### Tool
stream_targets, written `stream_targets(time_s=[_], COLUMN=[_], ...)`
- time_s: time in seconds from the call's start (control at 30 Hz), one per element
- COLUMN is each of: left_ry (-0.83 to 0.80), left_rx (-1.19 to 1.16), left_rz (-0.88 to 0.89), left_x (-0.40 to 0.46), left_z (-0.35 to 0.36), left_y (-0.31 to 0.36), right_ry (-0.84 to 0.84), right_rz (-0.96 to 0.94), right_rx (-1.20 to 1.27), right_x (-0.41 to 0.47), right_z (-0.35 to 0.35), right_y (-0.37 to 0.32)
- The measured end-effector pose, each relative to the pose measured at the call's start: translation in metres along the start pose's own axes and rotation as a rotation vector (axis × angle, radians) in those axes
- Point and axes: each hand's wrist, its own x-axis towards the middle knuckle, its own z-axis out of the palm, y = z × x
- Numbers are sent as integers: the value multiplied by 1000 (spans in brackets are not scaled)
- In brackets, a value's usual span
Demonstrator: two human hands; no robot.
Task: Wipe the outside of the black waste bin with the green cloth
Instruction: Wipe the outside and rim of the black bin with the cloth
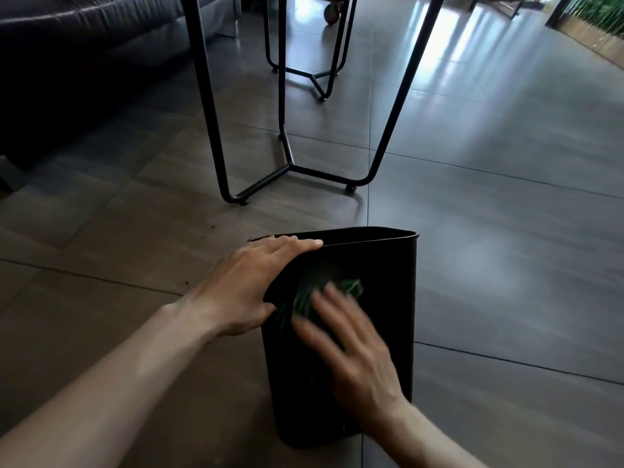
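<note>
While steadying the bin with the left hand, keep that grip as is: fingers curled over the rim at the bin's 10 o'clock corner, thumb against the outer wall below, pinching the edge. Stands on the tiled floor at 6 o'clock of the frame, just short of the table legs at 12 o'clock; couch well off at 10 o'clock.

Right hand lies flat on the near wall, fingers spread and straight, pressing the cloth against it. Blurred, so probably mid-stroke; cannot tell how much cloth sits under the palm, only green folds showing past the fingertips toward 11 o'clock.

Best done with even palm pressure and long overlapping passes from rim down to base. Worth bunching the cloth fully under the hand so bare fingers do not smear the wall. Afterwards, turn by the rim to bring the 3 o'clock side and the far wall round. Too hard a push could tip or slide it.
</note>
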Motion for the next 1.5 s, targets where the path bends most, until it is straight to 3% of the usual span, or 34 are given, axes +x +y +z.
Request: stream_targets(time_s=[0.1,0.17,0.23,0.33,0.43,0.5,0.57,0.7,0.77,0.97,1.07,1.13,1.27,1.33,1.4,1.5], left_ry=[-44,-58,-70,-50,-30,-17,-22,-60,-73,-86,-75,-67,-68,-67,-70,-68], left_rx=[17,19,34,20,-18,-28,-16,15,17,28,34,25,18,18,18,9], left_rz=[-36,-37,-36,-9,22,34,25,-38,-52,-61,-35,-36,-24,-23,-37,-28], left_x=[-1,0,2,3,4,5,5,4,4,5,5,4,5,6,6,6], left_z=[-2,-1,0,0,2,4,4,2,2,1,2,2,2,2,2,2], left_y=[1,4,7,8,9,10,8,8,10,14,15,15,14,15,16,15], right_ry=[-281,-406,-338,-97,150,205,149,-158,-216,-68,13,147,460,531,508,280], right_rz=[-396,-512,-414,-60,287,393,285,-161,-150,659,888,978,894,825,774,623], right_rx=[-169,-258,-170,6,52,50,20,-118,-91,687,805,700,306,252,270,207], right_x=[-65,-81,-69,-18,29,36,14,-59,-69,-4,25,36,42,44,45,37], right_z=[6,-1,-8,-17,-21,-15,-4,-1,-15,-67,-71,-69,-56,-48,-40,-29], right_y=[-10,-6,1,11,21,13,-2,-18,-16,-3,6,9,7,2,-8,-25])
